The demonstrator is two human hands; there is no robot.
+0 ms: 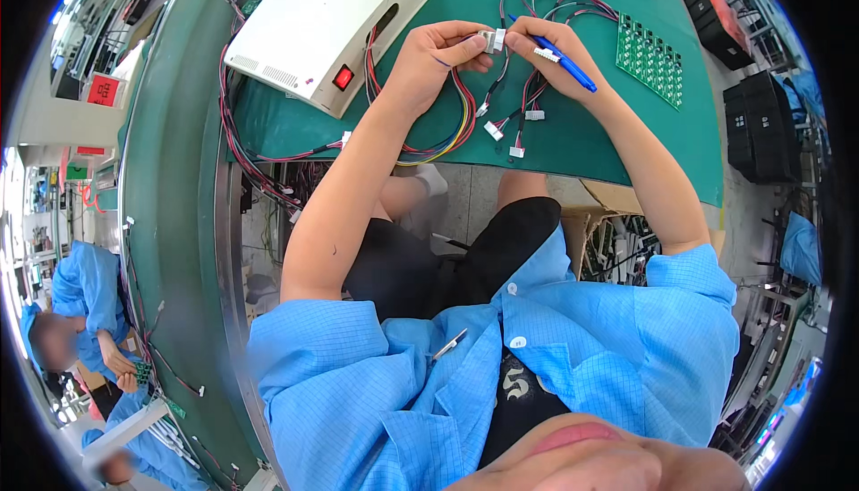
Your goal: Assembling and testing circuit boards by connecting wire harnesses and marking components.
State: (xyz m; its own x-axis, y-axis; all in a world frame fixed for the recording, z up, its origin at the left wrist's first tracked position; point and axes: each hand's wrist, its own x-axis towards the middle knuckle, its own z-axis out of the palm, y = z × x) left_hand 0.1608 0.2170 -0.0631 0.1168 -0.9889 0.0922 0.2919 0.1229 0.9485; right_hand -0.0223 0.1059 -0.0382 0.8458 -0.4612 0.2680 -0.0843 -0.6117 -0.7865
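Note:
Over the green table mat [573,146], my left hand [425,63] is closed, its thumb and fingers pinching a small cable connector [487,37]. My right hand [564,48] meets it from the other side, closed on a white wire connector [499,38]; the two connectors touch, but I cannot tell whether they are fully joined. A blue pen [574,71] also sits in my right hand, slanting across its fingers. Below the hands hang loose white plugs [494,131] on red and black wires. Multicoloured wires [465,115] run from beside my left hand toward the white box.
The white box [327,12] with a lit red switch [343,77] stands to the left. Green circuit board panels [650,61] with wires lie at right and far back. A green conveyor [179,222] runs along the left, with co-workers [89,298] beyond. Below right is an open carton [595,213].

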